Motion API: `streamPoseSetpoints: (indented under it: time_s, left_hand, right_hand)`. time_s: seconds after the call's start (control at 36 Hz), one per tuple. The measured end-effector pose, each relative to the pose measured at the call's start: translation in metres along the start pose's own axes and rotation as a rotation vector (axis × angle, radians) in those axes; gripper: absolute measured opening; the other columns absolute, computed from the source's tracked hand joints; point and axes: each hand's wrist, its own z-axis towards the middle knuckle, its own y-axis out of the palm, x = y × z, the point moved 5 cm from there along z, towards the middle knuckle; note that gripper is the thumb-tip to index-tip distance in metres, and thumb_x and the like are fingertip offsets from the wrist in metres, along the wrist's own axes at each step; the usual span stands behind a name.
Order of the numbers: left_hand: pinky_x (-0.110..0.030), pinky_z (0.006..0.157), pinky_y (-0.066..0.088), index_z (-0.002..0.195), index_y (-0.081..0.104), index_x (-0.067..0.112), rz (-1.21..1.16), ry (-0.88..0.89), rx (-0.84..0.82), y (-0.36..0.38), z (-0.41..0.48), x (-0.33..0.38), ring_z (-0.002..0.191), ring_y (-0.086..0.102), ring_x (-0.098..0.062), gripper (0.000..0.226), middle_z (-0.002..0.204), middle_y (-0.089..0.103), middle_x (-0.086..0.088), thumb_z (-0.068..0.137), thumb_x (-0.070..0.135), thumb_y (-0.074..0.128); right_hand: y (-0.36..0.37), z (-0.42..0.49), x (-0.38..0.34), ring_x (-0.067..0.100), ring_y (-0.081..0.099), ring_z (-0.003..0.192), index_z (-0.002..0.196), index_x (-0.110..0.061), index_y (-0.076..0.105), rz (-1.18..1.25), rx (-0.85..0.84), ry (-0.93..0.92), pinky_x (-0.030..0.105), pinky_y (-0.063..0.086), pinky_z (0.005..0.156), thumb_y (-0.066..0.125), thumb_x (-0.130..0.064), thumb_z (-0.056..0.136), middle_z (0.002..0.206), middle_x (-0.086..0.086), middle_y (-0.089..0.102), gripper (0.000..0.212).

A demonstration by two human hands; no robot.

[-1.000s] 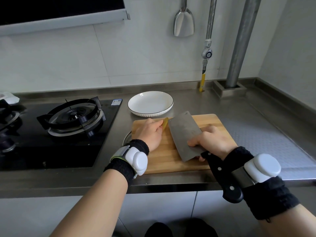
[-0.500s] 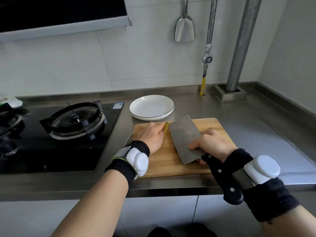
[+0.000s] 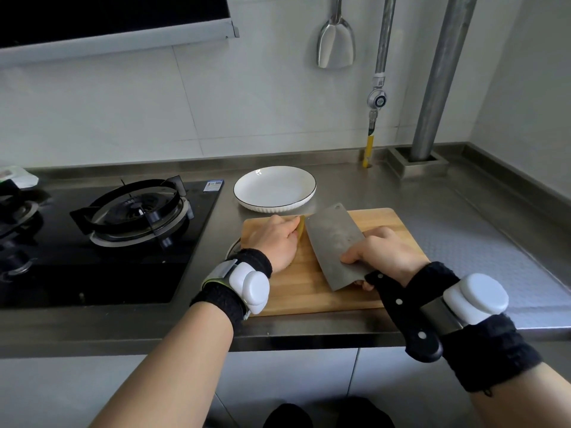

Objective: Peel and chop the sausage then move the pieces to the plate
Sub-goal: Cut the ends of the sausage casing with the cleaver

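The right hand grips the black-handled cleaver, blade flat against the sausage. The left hand curls over the sausage, pinning it on the wooden cutting board. The white plate stands just behind the board on the steel bench.

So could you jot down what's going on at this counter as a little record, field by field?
Place: steel counter beside a gas stove
Board: wooden cutting board
Left hand: holds the sausage on the board
Right hand: grips the cleaver, blade against the sausage
Plate: white, behind the board, no pieces on it
Wall: metal spatula hanging
Stage: cutting, nothing plated yet
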Motion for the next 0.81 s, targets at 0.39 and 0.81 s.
streamPoseSetpoints:
  time_s: [0.39,0.81]
  left_hand:
    - [-0.037,0.1,0.043,0.14,0.046,0.027,0.009,0.008,-0.082,-0.001,0.0,0.003,0.115,0.05,-0.028,0.04,0.129,0.043,-0.003,0.103,0.028,0.033]
    - [-0.042,0.101,0.041,0.137,0.046,0.023,0.116,-0.001,-0.107,-0.002,0.0,0.007,0.115,0.048,-0.033,0.038,0.126,0.042,-0.008,0.103,0.031,0.031]
  right_hand:
    - [0.009,0.009,0.0,0.025,0.058,0.037,0.118,0.0,0.048,0.022,0.01,0.065,0.024,0.046,0.039,0.065,-0.003,0.085,0.09,0.03,0.064,0.038]
    - [0.014,0.007,-0.019,0.029,0.057,0.043,0.103,-0.001,0.049,-0.062,0.019,0.042,0.03,0.052,0.045,0.061,0.002,0.084,0.088,0.028,0.061,0.023]
